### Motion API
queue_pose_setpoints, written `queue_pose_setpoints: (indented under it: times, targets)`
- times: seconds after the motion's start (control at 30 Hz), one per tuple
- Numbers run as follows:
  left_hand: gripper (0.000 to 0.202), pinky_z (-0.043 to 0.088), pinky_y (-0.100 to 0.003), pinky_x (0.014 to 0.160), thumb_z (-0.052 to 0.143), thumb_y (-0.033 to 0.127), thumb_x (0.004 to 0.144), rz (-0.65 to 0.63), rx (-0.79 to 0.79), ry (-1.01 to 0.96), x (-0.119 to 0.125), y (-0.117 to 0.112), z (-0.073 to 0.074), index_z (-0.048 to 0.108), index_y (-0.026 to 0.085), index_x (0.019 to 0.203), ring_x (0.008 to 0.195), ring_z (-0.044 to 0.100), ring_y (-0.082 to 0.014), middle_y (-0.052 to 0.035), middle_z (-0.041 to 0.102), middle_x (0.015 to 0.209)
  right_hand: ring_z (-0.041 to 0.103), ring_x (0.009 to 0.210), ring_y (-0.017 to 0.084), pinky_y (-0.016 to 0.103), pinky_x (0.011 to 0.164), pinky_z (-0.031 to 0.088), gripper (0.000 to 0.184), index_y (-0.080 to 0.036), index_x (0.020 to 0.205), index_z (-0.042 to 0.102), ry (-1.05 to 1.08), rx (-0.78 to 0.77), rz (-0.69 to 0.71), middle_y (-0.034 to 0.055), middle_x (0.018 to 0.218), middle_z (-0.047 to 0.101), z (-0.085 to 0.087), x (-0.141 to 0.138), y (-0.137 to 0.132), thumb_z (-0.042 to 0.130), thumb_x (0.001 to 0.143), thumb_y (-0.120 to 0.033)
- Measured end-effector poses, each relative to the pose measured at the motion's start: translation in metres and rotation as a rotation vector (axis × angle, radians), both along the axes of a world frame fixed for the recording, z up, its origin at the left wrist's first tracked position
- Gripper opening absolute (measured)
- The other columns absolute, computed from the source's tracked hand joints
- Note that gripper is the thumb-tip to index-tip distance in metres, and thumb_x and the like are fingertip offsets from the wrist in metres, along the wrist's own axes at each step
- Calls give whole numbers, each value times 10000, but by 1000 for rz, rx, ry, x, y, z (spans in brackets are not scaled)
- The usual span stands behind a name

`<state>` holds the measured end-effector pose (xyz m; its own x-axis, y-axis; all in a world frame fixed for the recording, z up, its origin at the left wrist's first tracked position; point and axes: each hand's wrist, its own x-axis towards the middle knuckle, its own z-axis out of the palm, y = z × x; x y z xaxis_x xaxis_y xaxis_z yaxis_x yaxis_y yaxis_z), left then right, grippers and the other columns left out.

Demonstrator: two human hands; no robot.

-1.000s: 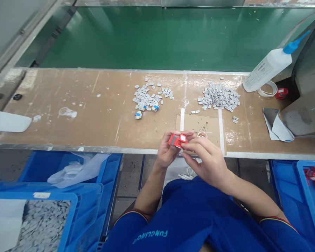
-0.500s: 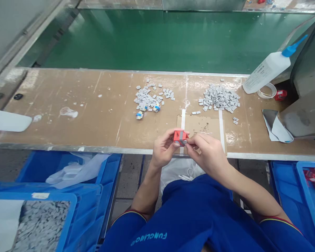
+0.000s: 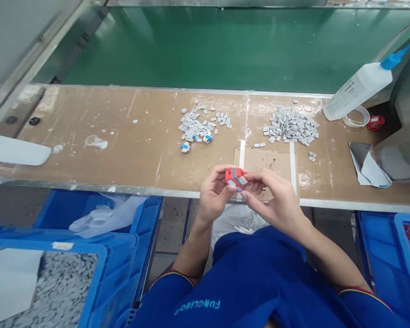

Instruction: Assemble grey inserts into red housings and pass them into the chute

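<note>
Head view: red plastic block at lower centre of the frame, over the desk front edge, gripped by closed fingers of the left hand and right hand. Beyond: cardboard sheet, grey-piece heaps.

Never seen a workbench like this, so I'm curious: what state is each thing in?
Left hand, holding red block
Right hand, touching red block
Red block, held above the bench
White squeeze bottle, lying tilted, nozzle up
Gray pieces, loose in two piles
Blue crate, full of gray pieces
</note>
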<state>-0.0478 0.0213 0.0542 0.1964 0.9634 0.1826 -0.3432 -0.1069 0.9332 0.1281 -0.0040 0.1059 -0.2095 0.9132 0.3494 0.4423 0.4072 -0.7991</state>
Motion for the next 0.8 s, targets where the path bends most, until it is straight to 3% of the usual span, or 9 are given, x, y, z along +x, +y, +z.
queue_pose_setpoints:
  times: [0.1,0.23,0.37,0.5,0.6,0.7,0.8]
  targets:
    - [441,627,-297,851,800,487,890,20,-158,-163,15,-9,0,639,220,1202,985,758,-199,-96,747,1177,650,941,208,360,779,604,452,-208,1391,559,6,66,-132,113,1150,627,-11,-8,-5,696,973,-313]
    - [451,623,-333,888,791,479,897,-15,-380,-303,30,-23,1,622,231,1233,1000,743,-205,-81,734,1130,630,1050,257,417,837,610,412,-241,1397,587,-7,158,-250,118,1136,576,-28,-13,-9,667,997,-302]
    - [449,615,-384,943,752,500,926,-62,-406,-277,36,-31,2,618,221,1252,1055,747,-239,-102,750,1153,630,1120,293,484,909,596,418,-241,1439,557,-40,247,-258,147,1212,625,-30,-9,-11,608,1027,-294]
    - [422,607,-358,970,685,464,988,-117,-219,-16,30,-29,7,652,199,1315,1124,738,-242,-125,758,1207,653,1182,295,513,997,589,398,-238,1475,503,-21,263,-206,148,1257,685,-28,-3,-13,497,1082,-301]
    - [347,594,-329,990,724,281,973,46,40,241,19,-23,18,698,235,1317,1202,704,-219,-112,711,1349,673,1230,273,456,995,616,440,-248,1526,446,-30,170,-154,152,1331,681,-27,4,-14,496,1090,-277]
    - [234,586,-313,982,746,135,931,174,325,431,10,-18,31,775,230,1142,1107,723,-178,-75,764,1210,712,1168,247,403,936,646,473,-254,1548,413,-20,95,-95,151,1335,679,-23,12,-14,520,1087,-283]
    - [233,598,-268,877,756,72,904,169,432,521,8,-14,40,773,205,1095,952,742,-144,-47,793,1024,718,1153,249,404,931,649,463,-241,1515,451,6,82,-55,155,1326,682,-17,16,-12,568,1071,-298]
